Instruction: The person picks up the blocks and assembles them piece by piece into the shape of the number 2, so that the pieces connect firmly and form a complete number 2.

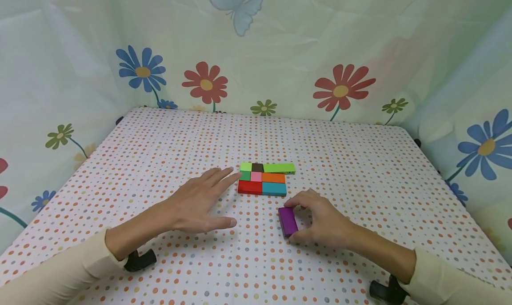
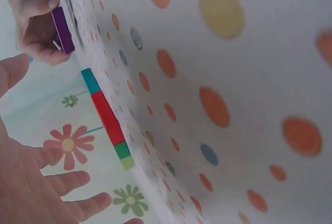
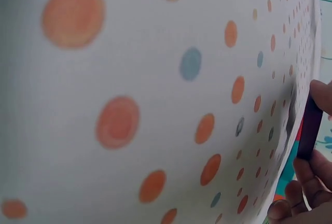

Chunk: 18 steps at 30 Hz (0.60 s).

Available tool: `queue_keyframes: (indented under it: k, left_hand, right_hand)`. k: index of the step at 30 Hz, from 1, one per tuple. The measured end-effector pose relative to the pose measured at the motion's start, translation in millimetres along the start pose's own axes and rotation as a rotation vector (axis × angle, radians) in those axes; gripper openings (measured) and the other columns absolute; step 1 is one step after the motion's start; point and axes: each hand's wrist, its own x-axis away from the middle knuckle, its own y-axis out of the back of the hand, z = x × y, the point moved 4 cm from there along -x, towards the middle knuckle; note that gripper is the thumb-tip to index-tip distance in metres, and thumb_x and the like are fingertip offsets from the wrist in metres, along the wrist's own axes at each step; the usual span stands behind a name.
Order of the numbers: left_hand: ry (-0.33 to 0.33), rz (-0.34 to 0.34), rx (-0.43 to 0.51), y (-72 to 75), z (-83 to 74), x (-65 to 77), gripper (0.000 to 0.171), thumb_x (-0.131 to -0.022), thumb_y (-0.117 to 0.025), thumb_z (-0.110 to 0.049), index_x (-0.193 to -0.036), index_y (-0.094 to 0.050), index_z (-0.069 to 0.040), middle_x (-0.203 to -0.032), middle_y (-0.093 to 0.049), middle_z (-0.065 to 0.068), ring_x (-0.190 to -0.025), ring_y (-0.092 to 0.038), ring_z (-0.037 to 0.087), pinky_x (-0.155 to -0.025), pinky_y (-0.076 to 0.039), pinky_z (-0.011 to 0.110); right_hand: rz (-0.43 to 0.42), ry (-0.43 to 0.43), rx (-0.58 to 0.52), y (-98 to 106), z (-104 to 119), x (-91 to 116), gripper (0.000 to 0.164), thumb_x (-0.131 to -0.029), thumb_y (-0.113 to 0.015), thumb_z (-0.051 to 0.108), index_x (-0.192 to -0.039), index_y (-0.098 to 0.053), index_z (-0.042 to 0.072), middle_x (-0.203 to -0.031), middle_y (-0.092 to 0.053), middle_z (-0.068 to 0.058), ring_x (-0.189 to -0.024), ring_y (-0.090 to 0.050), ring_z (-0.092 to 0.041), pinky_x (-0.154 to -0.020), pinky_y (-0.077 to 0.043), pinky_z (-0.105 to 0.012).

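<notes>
In the head view my right hand (image 1: pixel 326 220) pinches a purple block (image 1: pixel 288 222) by its two ends, between thumb and fingers. The left wrist view shows that purple block (image 2: pixel 63 30) close over the tablecloth. My left hand (image 1: pixel 200 201) is spread with nothing in it, its fingertips right by the left side of a group of blocks. That group has a red block (image 1: pixel 250 187) and a teal block (image 1: pixel 274 189) in front, a green block (image 1: pixel 245 175), a pink block (image 1: pixel 256 176) and an orange block (image 1: pixel 274 178) behind them.
Along the group's back row lie a light green block (image 1: pixel 246 166), a dark brown block (image 1: pixel 257 167) and a longer green block (image 1: pixel 279 168) that sticks out to the right. The dotted tablecloth (image 1: pixel 192 138) ends at a flowered curtain (image 1: pixel 280 38).
</notes>
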Motion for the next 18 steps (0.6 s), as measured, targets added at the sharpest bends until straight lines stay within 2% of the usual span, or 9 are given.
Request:
queue_keyframes:
  k: [9,18]
  left_hand:
    - [0.000,0.020,-0.022,1.8,0.5,0.3,0.100,-0.086,-0.057,-0.073,-0.164,-0.017,-0.026,-0.168,-0.022,0.006,-0.151,-0.025,0.037,-0.110,-0.034,0.066]
    - [0.000,0.021,-0.020,2.0,0.3,0.9,0.099,-0.086,-0.060,-0.069,-0.164,-0.018,-0.026,-0.168,-0.022,0.006,-0.151,-0.025,0.038,-0.109,-0.035,0.067]
  right_hand:
    - [0.106,0.057,-0.046,-4.3,6.0,-1.2,0.060,-0.065,-0.094,0.025,-0.119,-0.068,0.029,-0.122,-0.060,0.009,-0.115,-0.050,-0.018,-0.097,-0.046,-0.048]
    - [0.216,0.145,-0.075,-16.4,13.2,-4.3,0.062,-0.064,-0.092,0.018,-0.118,-0.069,0.036,-0.118,-0.062,0.019,-0.113,-0.048,-0.014,-0.094,-0.046,-0.041]
